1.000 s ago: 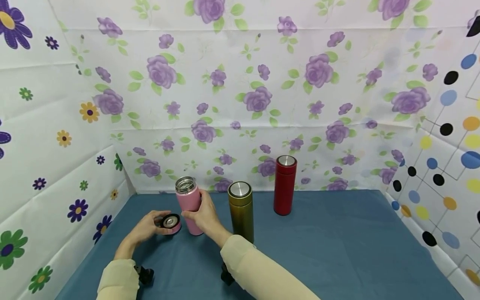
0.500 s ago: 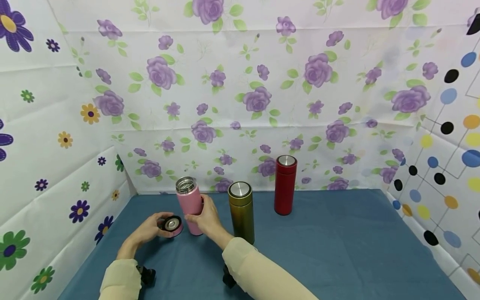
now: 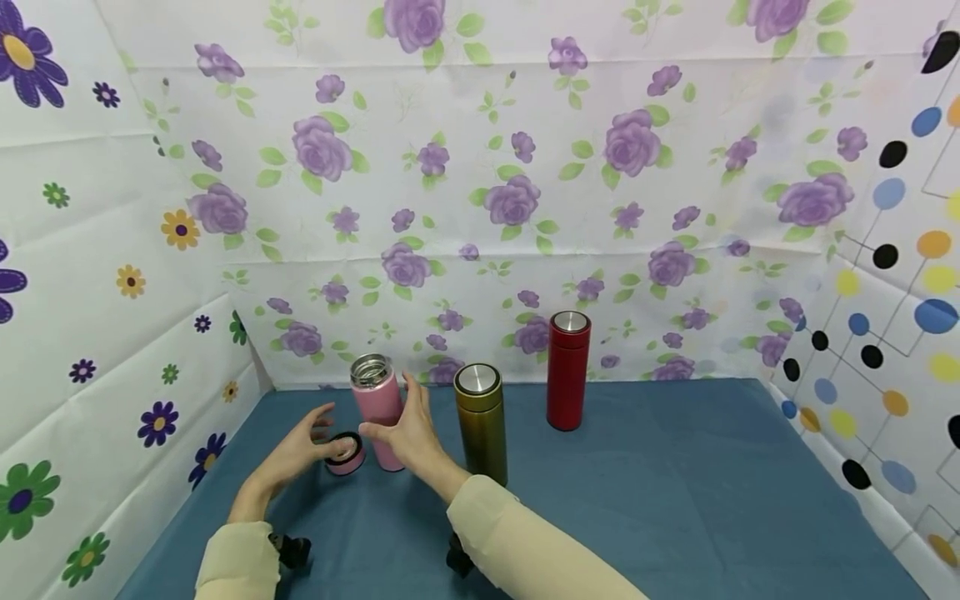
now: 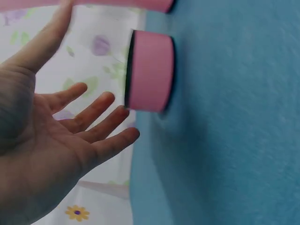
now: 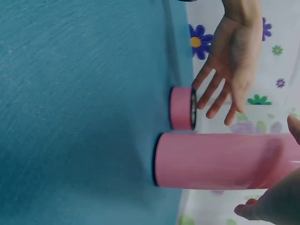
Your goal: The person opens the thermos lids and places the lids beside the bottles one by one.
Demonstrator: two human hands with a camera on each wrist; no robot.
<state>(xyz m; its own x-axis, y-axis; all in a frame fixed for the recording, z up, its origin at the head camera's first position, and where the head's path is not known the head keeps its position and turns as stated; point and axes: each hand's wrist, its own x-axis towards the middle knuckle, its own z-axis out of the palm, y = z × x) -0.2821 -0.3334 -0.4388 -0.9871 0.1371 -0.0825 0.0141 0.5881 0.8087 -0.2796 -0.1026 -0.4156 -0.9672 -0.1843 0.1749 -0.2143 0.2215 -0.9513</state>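
Note:
The pink thermos bottle [image 3: 380,408] stands upright without its lid, its steel mouth showing. Just left of it, the pink lid [image 3: 345,463] lies on the blue cloth with its inner side up. My left hand [image 3: 294,457] is over and beside the lid, fingers spread; the left wrist view has the lid [image 4: 151,71] apart from the fingertips. Around the bottle's right side is my right hand [image 3: 414,432], thumb and fingers spread wide. In the right wrist view the right hand [image 5: 281,199] appears loose about the bottle [image 5: 211,161]; any contact is unclear.
A gold-green thermos [image 3: 482,429] with its lid on stands close to the right forearm. Farther back on the right is a red thermos [image 3: 568,375], also lidded. Patterned cloth walls [image 3: 480,275] enclose the blue-covered table [image 3: 675,500] at the back and sides.
My left hand has let go of the lid, now resting on the table, and its fingers have lifted and spread. My right hand's fingers have loosened from the pink bottle.

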